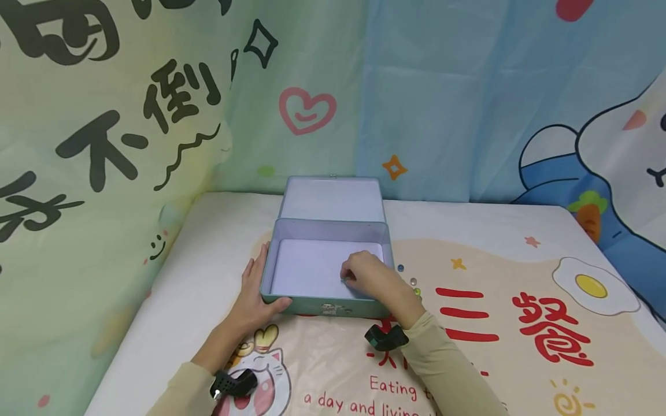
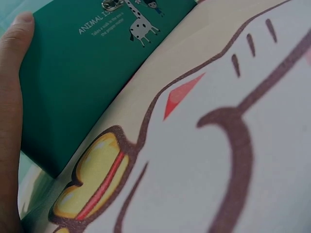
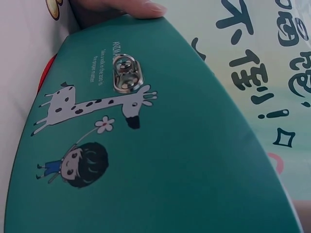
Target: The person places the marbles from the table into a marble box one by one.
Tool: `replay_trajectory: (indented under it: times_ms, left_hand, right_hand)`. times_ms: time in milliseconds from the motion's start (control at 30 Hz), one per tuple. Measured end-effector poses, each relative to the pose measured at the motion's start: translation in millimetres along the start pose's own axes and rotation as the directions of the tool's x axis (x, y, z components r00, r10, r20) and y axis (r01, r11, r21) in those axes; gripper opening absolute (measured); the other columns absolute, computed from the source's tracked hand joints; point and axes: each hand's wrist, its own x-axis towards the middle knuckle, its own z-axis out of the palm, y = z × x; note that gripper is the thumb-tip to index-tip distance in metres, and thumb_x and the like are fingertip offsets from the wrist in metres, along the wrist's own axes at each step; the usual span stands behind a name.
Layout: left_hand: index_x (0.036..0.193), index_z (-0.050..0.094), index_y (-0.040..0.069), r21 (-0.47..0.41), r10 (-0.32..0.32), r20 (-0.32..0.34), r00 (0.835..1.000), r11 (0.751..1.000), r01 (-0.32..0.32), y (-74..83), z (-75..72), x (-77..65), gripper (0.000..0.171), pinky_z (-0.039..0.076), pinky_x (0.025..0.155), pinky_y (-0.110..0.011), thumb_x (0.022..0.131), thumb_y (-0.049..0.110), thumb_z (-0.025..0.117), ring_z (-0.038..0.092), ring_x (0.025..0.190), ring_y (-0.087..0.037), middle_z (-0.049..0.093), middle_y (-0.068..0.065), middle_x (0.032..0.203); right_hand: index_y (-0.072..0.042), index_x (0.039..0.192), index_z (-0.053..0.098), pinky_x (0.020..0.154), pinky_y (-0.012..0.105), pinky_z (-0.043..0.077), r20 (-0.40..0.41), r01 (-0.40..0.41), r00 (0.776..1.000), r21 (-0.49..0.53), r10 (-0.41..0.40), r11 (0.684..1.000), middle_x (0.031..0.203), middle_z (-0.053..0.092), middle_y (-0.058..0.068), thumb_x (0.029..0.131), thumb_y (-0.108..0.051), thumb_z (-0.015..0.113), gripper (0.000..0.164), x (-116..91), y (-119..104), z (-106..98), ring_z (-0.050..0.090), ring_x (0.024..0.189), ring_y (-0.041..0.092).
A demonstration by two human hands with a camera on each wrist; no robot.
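A green tin box (image 1: 307, 307) stands with its hinged lid (image 1: 333, 199) thrown back, showing a pale interior. My left hand (image 1: 255, 292) holds its front left corner, thumb on the front wall and fingers along the left side. Inside the box, above the floor near the right wall, my right hand (image 1: 366, 274) has its fingers bent together. A small bluish bit shows at those fingertips, apparently a marble, mostly hidden by the hand. Beside the right wall lie a blue marble (image 1: 400, 268), a clear marble (image 1: 413, 282) and a yellow-green marble (image 1: 417, 292).
The box's front bears a metal clasp (image 3: 128, 74) and a printed giraffe (image 3: 87, 104). Beneath it a printed cloth (image 1: 468, 370) covers the table. Behind the table hangs a patterned curtain (image 1: 426, 104), and another cloth panel hangs at the left.
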Motion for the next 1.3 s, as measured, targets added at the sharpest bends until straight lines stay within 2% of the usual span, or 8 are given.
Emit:
replay_trajectory:
  times_ms: [200,433,667,867,1033,1200,1300]
  left_hand:
    - [0.153,0.003,0.007,0.004,0.016,-0.007,1.0,1.0,-0.016,-0.5,0.4,1.7,0.119,0.0,0.114,-0.055,0.073,0.082,0.049,0.021,0.143,-0.035,0.015,-0.01,0.16]
    - [0.154,0.002,0.009,0.012,0.031,-0.004,1.0,0.999,-0.031,-0.5,-0.2,5.0,0.117,0.0,0.114,-0.056,0.074,0.081,0.049,0.021,0.143,-0.034,0.015,-0.011,0.16]
    - [0.154,0.001,0.011,0.013,0.036,0.001,0.999,0.999,-0.036,-0.9,-0.9,6.4,0.116,0.0,0.115,-0.054,0.074,0.081,0.049,0.019,0.144,-0.033,0.013,-0.01,0.16]
    - [0.154,0.001,0.013,0.002,0.008,0.01,1.0,1.0,-0.008,-0.8,-3.5,1.5,0.115,-0.001,0.115,-0.053,0.075,0.075,0.056,0.018,0.144,-0.034,0.014,-0.011,0.16]
    - [0.155,0.001,0.016,0.002,-0.005,0.006,1.0,1.0,0.005,-0.7,-4.7,0.7,0.114,-0.001,0.115,-0.052,0.074,0.074,0.058,0.017,0.145,-0.033,0.012,-0.008,0.16]
    - [0.154,0.002,0.011,0.001,0.005,0.007,1.0,1.0,-0.005,0.1,-2.1,1.3,0.116,-0.001,0.114,-0.056,0.074,0.074,0.057,0.018,0.144,-0.035,0.014,-0.009,0.16]
    - [0.154,0.002,0.012,-0.002,-0.001,0.004,1.0,1.0,0.001,1.8,-0.8,1.6,0.116,-0.001,0.114,-0.055,0.074,0.075,0.057,0.019,0.144,-0.035,0.014,-0.009,0.16]
  right_hand:
    - [-0.011,0.079,0.074,0.074,0.032,0.053,0.033,-0.015,0.999,-0.001,0.015,1.0,0.08,0.071,0.001,0.081,-0.005,0.072,0.007,0.3,-0.5,0.2,0.061,0.076,0.013]
    - [-0.01,0.079,0.074,0.079,0.034,0.053,0.038,-0.023,0.999,-0.001,0.023,1.0,0.082,0.072,0.001,0.082,-0.004,0.071,0.007,0.6,1.0,-0.8,0.065,0.082,0.017]
    - [-0.01,0.079,0.074,0.077,0.033,0.053,0.029,0.001,1.0,-0.016,0.0,1.0,0.081,0.071,0.001,0.081,-0.005,0.072,0.007,0.6,2.2,0.0,0.064,0.081,0.016]
    - [-0.009,0.081,0.074,0.079,0.033,0.053,0.048,0.0,0.999,-0.006,0.0,1.0,0.083,0.072,0.002,0.081,-0.004,0.072,0.006,1.5,-1.7,0.3,0.064,0.082,0.016]
    - [-0.008,0.083,0.075,0.078,0.033,0.053,0.046,0.002,0.999,-0.004,-0.001,1.0,0.082,0.071,0.003,0.081,-0.004,0.072,0.005,1.6,-3.2,-0.5,0.062,0.078,0.015]
    - [-0.008,0.088,0.075,0.077,0.032,0.053,0.017,-0.004,1.0,0.008,0.004,1.0,0.085,0.072,0.004,0.08,-0.004,0.073,0.009,-1.1,-2.0,-1.3,0.063,0.079,0.015]
    - [-0.008,0.091,0.075,0.079,0.032,0.053,-0.019,0.006,1.0,0.019,-0.005,1.0,0.088,0.071,0.004,0.081,-0.005,0.073,0.011,-3.8,-1.4,-2.4,0.064,0.083,0.016]
